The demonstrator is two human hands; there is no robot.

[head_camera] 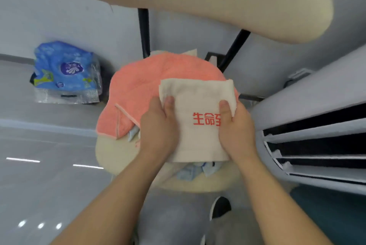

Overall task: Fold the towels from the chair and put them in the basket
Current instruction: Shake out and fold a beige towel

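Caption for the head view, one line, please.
Left hand and right hand grip a cream towel with red lettering over a coral terry towel on the round beige chair seat.

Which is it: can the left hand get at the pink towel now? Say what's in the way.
Probably yes, once freed: the pink towel lies uncovered just beside the left hand, nothing between them. But that hand grips the white towel with the right hand, so it must let go first.

One head-worn wide-angle view, aimed steeply down.
It sits close above the chair seat (112, 155), with the floor (39, 145) along the left.
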